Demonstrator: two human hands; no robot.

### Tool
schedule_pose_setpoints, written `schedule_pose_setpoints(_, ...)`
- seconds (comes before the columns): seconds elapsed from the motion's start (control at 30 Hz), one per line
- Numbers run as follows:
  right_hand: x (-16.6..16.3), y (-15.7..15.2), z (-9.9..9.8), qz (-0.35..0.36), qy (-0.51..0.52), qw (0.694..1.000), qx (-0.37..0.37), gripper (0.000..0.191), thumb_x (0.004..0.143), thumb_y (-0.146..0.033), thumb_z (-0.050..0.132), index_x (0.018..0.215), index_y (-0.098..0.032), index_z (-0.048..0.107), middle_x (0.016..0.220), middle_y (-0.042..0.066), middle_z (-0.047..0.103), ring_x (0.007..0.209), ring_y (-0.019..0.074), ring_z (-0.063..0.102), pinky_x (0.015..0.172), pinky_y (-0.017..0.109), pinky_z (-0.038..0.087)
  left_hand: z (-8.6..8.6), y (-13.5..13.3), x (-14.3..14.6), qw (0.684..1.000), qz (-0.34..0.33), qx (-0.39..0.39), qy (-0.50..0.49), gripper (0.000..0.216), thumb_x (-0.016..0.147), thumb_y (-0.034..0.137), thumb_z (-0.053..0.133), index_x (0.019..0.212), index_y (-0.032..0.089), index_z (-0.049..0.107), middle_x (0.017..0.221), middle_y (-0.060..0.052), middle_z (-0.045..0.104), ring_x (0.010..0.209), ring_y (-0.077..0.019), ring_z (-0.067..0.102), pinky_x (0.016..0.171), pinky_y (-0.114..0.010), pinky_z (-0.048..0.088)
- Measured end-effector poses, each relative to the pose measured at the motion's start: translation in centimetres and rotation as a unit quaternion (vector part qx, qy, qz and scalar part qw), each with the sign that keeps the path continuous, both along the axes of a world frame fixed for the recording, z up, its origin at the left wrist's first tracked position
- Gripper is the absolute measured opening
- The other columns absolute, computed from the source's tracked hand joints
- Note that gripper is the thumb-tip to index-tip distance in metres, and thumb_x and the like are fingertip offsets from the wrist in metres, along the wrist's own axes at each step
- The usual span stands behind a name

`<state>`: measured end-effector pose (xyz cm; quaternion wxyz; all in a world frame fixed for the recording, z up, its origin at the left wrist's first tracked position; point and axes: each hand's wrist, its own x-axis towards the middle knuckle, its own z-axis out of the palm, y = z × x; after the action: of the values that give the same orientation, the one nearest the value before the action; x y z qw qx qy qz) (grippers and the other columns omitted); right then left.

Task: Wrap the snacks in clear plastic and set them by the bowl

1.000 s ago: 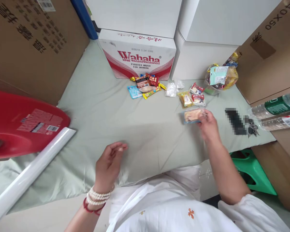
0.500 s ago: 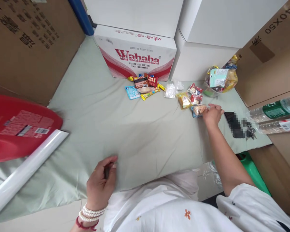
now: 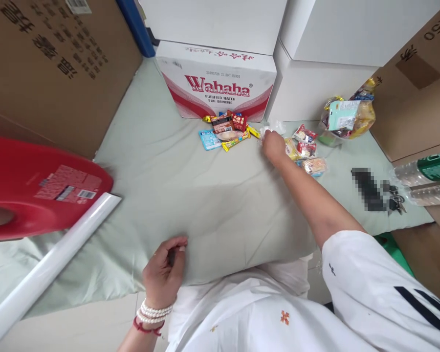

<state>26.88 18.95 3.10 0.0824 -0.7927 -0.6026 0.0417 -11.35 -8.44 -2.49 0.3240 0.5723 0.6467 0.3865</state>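
Note:
At the back of the cloth, my right hand [image 3: 274, 145] is down on a clear, whitish plastic packet [image 3: 277, 127], its fingers closed on it and partly hidden by the hand. Left of it lies a pile of wrapped snacks [image 3: 227, 132] with a light blue packet [image 3: 209, 140] and a yellow bar [image 3: 235, 142]. To the right are a yellow packet [image 3: 291, 149], red packets [image 3: 306, 148] and a wrapped bread-like snack [image 3: 314, 166]. My left hand [image 3: 165, 269] rests curled near the front edge, thumb against forefinger, with nothing visible in it.
A Wahaha carton [image 3: 220, 90] and white boxes [image 3: 326, 88] stand behind the snacks. A clear tub of snacks [image 3: 346, 120] is at back right, beside a blurred dark object [image 3: 368, 188], keys [image 3: 396, 203] and bottles [image 3: 432, 168]. Left are a red jug [image 3: 69, 181] and a white roll [image 3: 58, 259].
My right hand has left the bread-like snack and moved left to the clear packets. The view has shifted slightly. My left hand stays curled in the same place.

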Motion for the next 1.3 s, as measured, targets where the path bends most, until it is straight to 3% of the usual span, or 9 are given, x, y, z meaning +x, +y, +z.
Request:
schedule_pose_setpoints(0.17, -0.3, -4.3, 0.7, 0.039, 0.118, 0.987, 0.104, 0.025, 0.096, -0.018, 0.046, 0.099, -0.014, 0.071, 0.093, 0.014, 0.072, 0.09, 0.0269, 0.066, 0.084, 0.036, 0.047, 1.0, 0.3, 0.4, 0.998, -0.002, -0.006, -0.062, 0.021, 0.089, 0.036, 0.067, 0.1, 0.02, 0.074, 0.092, -0.006, 0.076, 0.083, -0.0191, 0.071, 0.077, -0.029, 0.056)
schedule_pose_setpoints(0.37, -3.5, -15.9, -0.2, 0.036, 0.466, 0.88, 0.087, 0.023, 0.091, -0.033, 0.055, 0.096, -0.02, 0.073, 0.057, -0.003, 0.058, 0.05, 0.015, 0.052, 0.056, 0.027, 0.043, 4.2, 3.2, 6.6, 0.985, -0.063, -0.052, -0.152, 0.025, 0.088, 0.044, 0.069, 0.096, 0.021, 0.074, 0.086, -0.005, 0.071, 0.076, -0.0171, 0.065, 0.063, -0.025, 0.05)
schedule_pose_setpoints(0.47, -6.3, -20.6, -1.2, 0.083, 0.464, 0.876, 0.105, 0.023, 0.092, -0.032, 0.057, 0.096, -0.023, 0.077, 0.067, 0.0, 0.066, 0.061, 0.0167, 0.061, 0.064, 0.03, 0.049, 4.8, 5.4, 11.1, 0.947, -0.08, -0.154, -0.271, 0.039, 0.082, 0.056, 0.072, 0.099, 0.021, 0.069, 0.079, -0.003, 0.069, 0.064, -0.0159, 0.061, 0.046, -0.023, 0.042)
schedule_pose_setpoints(0.6, -8.1, -24.1, -2.4, 0.156, 0.447, 0.866, 0.163, 0.021, 0.092, -0.03, 0.06, 0.098, -0.027, 0.08, 0.104, 0.006, 0.075, 0.093, 0.0204, 0.07, 0.083, 0.034, 0.054, 3.9, 7.2, 13.7, 0.906, -0.077, -0.197, -0.368, 0.042, 0.072, 0.057, 0.079, 0.076, 0.019, 0.063, 0.064, 0.001, 0.061, 0.057, -0.0123, 0.056, 0.044, -0.021, 0.038)
schedule_pose_setpoints(0.8, -5.7, -26.0, -3.9, -0.046, 0.555, 0.815, 0.161, 0.021, 0.088, -0.039, 0.068, 0.095, -0.022, 0.076, 0.077, 0.0, 0.065, 0.06, 0.0128, 0.052, 0.057, 0.026, 0.042, 3.1, 7.0, 11.8, 0.875, -0.001, -0.181, -0.45, 0.037, 0.069, 0.046, 0.085, 0.072, 0.018, 0.061, 0.063, 0.003, 0.059, 0.058, -0.0097, 0.053, 0.052, -0.021, 0.039)
schedule_pose_setpoints(0.87, -4.5, -26.3, -3.6, -0.081, 0.538, 0.819, 0.182, 0.023, 0.088, -0.042, 0.068, 0.095, -0.02, 0.074, 0.074, -0.002, 0.063, 0.058, 0.0118, 0.048, 0.055, 0.025, 0.04, 3.2, 6.7, 11.4, 0.869, -0.006, -0.154, -0.47, 0.033, 0.069, 0.041, 0.087, 0.072, 0.018, 0.064, 0.07, 0.002, 0.063, 0.066, -0.0111, 0.057, 0.059, -0.023, 0.045)
schedule_pose_setpoints(0.97, -3.1, -25.6, -1.9, -0.063, 0.419, 0.867, 0.261, 0.021, 0.092, -0.039, 0.063, 0.095, -0.02, 0.074, 0.085, 0.002, 0.066, 0.069, 0.0145, 0.056, 0.065, 0.027, 0.045, 3.5, 6.5, 11.4, 0.859, -0.025, -0.127, -0.496, 0.026, 0.071, 0.037, 0.085, 0.075, 0.018, 0.068, 0.077, 0.0, 0.067, 0.074, -0.0136, 0.06, 0.07, -0.026, 0.048)
schedule_pose_setpoints(1.1, -1.6, -20.6, 0.4, -0.001, 0.254, 0.908, 0.333, 0.026, 0.096, -0.032, 0.051, 0.102, -0.022, 0.073, 0.1, 0.009, 0.069, 0.091, 0.0227, 0.064, 0.085, 0.036, 0.051, 3.9, 6.3, 11.5, 0.863, -0.024, -0.136, -0.485, 0.023, 0.07, 0.035, 0.085, 0.077, 0.018, 0.07, 0.075, -0.001, 0.069, 0.073, -0.0154, 0.062, 0.071, -0.028, 0.05)
schedule_pose_setpoints(1.3, 1.0, -8.6, 2.4, 0.049, 0.157, 0.967, 0.195, 0.043, 0.094, -0.017, 0.045, 0.132, -0.014, 0.065, 0.129, 0.02, 0.065, 0.122, 0.0315, 0.058, 0.108, 0.046, 0.043, 4.5, 5.4, 11.1, 0.879, -0.028, -0.142, -0.454, 0.02, 0.065, 0.031, 0.084, 0.076, 0.018, 0.073, 0.072, 0.0, 0.072, 0.073, -0.0172, 0.066, 0.072, -0.029, 0.054)
